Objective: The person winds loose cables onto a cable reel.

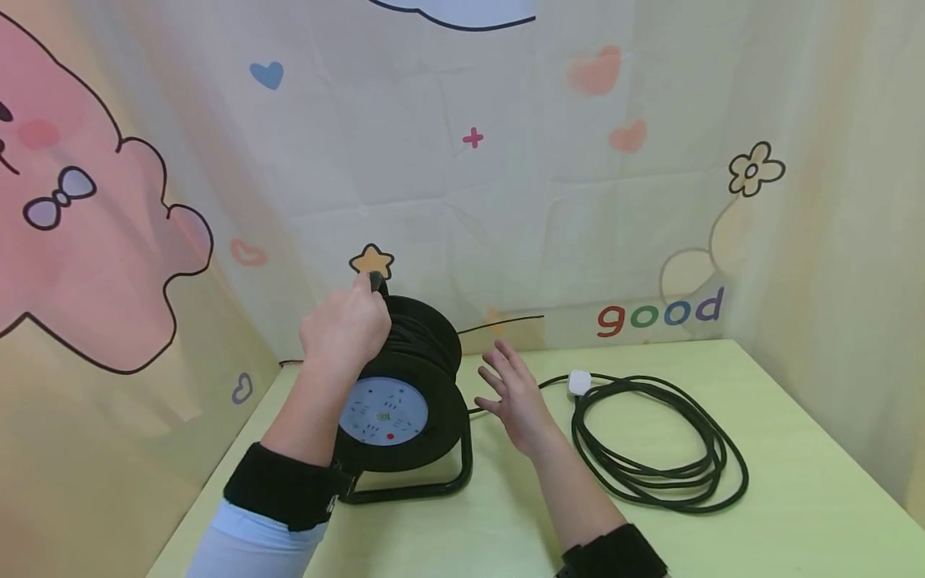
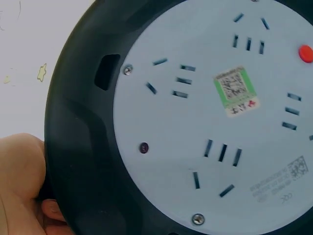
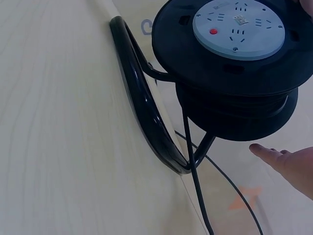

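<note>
A black cable reel [image 1: 451, 413] stands on the table, its round light-grey socket panel [image 1: 372, 405] facing me with a small red button. My left hand [image 1: 345, 329] grips the dark handle [image 1: 376, 281] at the top of the reel; in the left wrist view this hand [image 2: 22, 171] is partly hidden behind the black flange. Just to the right of the reel, my right hand [image 1: 515, 397] is raised with fingers spread and nothing held. Black cable [image 3: 191, 166] runs off the drum toward the right, and more of it is wound inside.
Loose loops of black cable [image 1: 711, 457] lie on the right of the pale table [image 1: 809, 449], with a white plug [image 1: 579, 383] at their upper left. The reel's tubular stand [image 1: 405, 491] rests on the tabletop. A printed curtain [image 1: 433, 160] hangs behind.
</note>
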Action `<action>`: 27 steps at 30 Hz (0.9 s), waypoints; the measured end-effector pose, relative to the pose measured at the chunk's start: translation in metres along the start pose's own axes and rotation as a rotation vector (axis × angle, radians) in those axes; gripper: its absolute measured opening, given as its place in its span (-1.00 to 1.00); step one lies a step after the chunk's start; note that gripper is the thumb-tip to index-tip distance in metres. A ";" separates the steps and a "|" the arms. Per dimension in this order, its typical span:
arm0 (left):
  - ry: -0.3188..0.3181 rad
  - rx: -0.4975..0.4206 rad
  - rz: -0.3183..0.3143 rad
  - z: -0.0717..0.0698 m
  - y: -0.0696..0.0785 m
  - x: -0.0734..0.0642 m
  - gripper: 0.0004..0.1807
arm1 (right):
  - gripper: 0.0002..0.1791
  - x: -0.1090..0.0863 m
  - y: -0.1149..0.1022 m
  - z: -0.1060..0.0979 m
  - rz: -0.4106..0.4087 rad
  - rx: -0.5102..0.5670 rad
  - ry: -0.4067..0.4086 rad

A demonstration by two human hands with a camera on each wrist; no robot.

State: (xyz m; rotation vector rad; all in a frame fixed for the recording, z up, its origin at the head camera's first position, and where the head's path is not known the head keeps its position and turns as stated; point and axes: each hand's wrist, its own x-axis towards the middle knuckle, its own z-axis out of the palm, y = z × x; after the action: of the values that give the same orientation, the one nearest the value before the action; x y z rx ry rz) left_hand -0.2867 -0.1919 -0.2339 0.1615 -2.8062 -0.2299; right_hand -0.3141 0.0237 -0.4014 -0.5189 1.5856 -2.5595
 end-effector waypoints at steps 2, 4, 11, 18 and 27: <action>0.006 0.006 0.010 -0.002 0.000 0.000 -0.45 | -0.19 0.000 -0.002 -0.001 -0.003 -0.002 -0.007; 0.016 0.018 0.015 -0.004 -0.001 -0.001 -0.38 | -0.20 0.000 -0.004 -0.003 -0.003 -0.005 -0.013; 0.039 0.016 0.021 -0.011 -0.009 -0.010 -0.02 | -0.22 0.001 -0.015 -0.012 -0.010 -0.060 -0.032; 0.105 -0.085 0.032 -0.017 -0.033 -0.025 0.01 | -0.23 0.006 -0.034 -0.020 -0.028 -0.217 -0.035; 0.218 -0.266 -0.005 -0.008 -0.066 -0.046 -0.25 | -0.17 0.018 -0.051 -0.027 -0.069 -0.487 -0.078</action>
State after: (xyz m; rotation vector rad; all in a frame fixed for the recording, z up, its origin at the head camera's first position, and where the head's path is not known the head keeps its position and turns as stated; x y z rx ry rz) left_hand -0.2349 -0.2515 -0.2521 0.1224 -2.5301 -0.5483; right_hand -0.3345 0.0656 -0.3626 -0.7099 2.1992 -2.1500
